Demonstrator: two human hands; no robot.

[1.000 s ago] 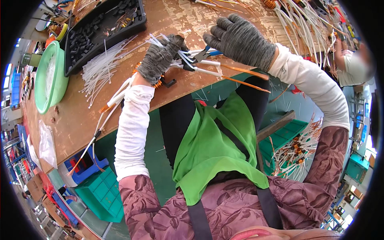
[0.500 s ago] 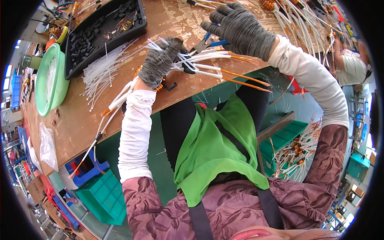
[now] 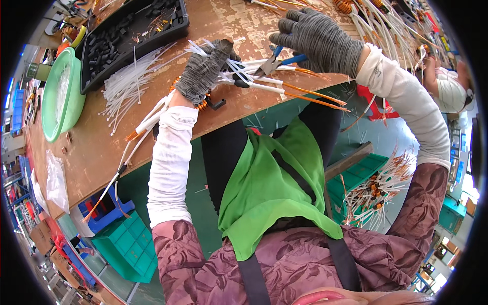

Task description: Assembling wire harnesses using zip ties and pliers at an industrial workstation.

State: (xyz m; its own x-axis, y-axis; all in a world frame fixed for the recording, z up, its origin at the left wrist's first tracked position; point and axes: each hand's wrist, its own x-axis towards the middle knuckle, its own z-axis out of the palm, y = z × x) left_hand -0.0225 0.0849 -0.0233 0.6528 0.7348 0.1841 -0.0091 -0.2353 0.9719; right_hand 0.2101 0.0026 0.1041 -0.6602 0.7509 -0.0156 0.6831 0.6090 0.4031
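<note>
- Your left hand (image 3: 203,71), in a grey knit glove, is clenched around a bundle of white-sleeved wires (image 3: 254,81) at the near edge of the wooden surface (image 3: 96,147).
- The wires stick out of your fist both ways: white and orange ends run toward your right hand, and longer white strands trail back under your left forearm and off the edge of the surface.
- How many wires you grip is hard to make out; the glove covers the middle of the bundle.
- Your right hand (image 3: 320,38), gloved the same, grasps blue-handled cutters (image 3: 277,60). The handles vanish into your palm; only the jaws and a bit of blue show.
- The tips of the cutters sit just beside the wires near your left fist. Whether they touch a wire cannot be told.
- A small orange coil (image 3: 203,104) peeks out under your left wrist, mostly hidden by the glove.
- Loose white cable ties (image 3: 127,86) lie fanned out just left of your left hand.
- Beyond them, a black tray (image 3: 134,40) holds small dark parts, too small to tell apart, and its far end is cut off by the picture's rim.
- A green bowl (image 3: 61,96) stands well left of that hand, bent by the lens.
- More white wires (image 3: 386,25) pile up past your right hand, running out of view.
</note>
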